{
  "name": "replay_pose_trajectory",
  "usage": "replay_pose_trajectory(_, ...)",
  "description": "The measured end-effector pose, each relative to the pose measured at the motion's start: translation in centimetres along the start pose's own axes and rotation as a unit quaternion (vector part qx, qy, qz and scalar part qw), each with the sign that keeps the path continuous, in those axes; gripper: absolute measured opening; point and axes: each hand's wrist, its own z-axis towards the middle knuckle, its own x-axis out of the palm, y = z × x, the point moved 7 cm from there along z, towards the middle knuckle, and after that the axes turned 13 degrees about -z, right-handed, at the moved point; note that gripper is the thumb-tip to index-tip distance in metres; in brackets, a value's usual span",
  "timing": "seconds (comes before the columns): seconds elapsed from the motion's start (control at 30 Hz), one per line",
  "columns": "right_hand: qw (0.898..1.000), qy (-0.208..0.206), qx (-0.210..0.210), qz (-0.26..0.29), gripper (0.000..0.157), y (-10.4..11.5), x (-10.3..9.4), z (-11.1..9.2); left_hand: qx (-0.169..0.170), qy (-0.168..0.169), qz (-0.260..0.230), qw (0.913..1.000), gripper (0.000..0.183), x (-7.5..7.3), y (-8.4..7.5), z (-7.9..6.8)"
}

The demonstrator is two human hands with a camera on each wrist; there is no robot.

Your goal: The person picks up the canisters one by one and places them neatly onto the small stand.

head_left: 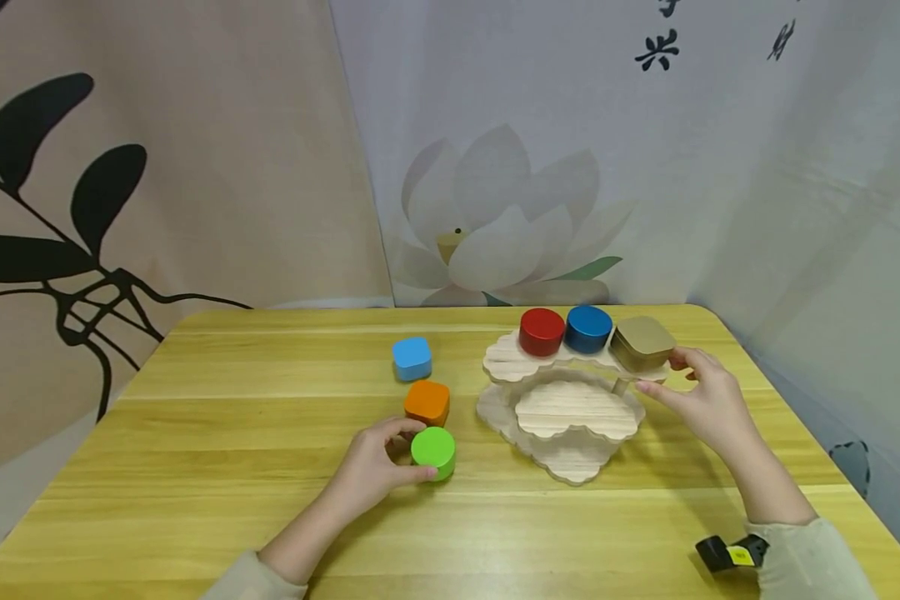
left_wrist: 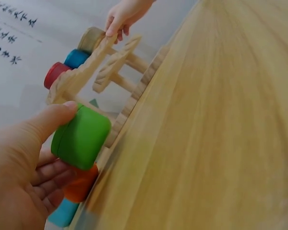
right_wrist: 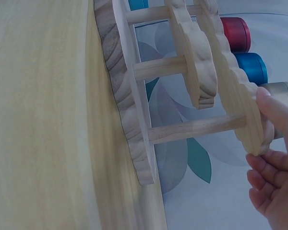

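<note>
My left hand (head_left: 375, 462) pinches a green lidded tin (head_left: 433, 450) between thumb and fingers, at the near end of a row of tins. Just behind it sit an orange tin (head_left: 427, 402) and a light blue tin (head_left: 412, 359). On the right, my right hand (head_left: 708, 400) grips the right end of a tiered wooden stand's (head_left: 573, 408) top tier, its thumb on the front edge. A gold tin (right_wrist: 278, 96) rests on that end, beside a dark blue tin (head_left: 588, 329) and a red tin (head_left: 542, 332). Whether the green tin touches the table cannot be told.
The wooden table (head_left: 217, 433) carries everything, with a printed curtain (head_left: 270, 167) hanging behind its far edge. Round dowels (right_wrist: 197, 128) hold the stand's cloud-shaped tiers apart. A black device with a yellow label (head_left: 735, 554) is at the right sleeve.
</note>
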Motion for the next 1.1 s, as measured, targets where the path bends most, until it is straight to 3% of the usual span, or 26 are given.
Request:
replay_pose_trajectory(0.6, 1.000, -0.005, -0.003, 0.001, 0.067, 0.0, -0.1, 0.0, 0.028, -0.040, -0.024, 0.9985, 0.047, -0.8, -4.0, 1.0)
replay_pose_trajectory(0.87, 1.000, 0.000, 0.004, -0.001, 0.069, 0.0, -0.1, 0.0, 0.039, -0.044, -0.054, 0.9968, 0.050, -0.6, -5.8, 2.2)
replay_pose_trajectory(1.1, 1.000, 0.000, 0.003, -0.001, 0.070, -0.1, 0.0, 0.0, 0.059, -0.056, -0.044, 0.9957, 0.048, -0.3, -7.7, 3.7)
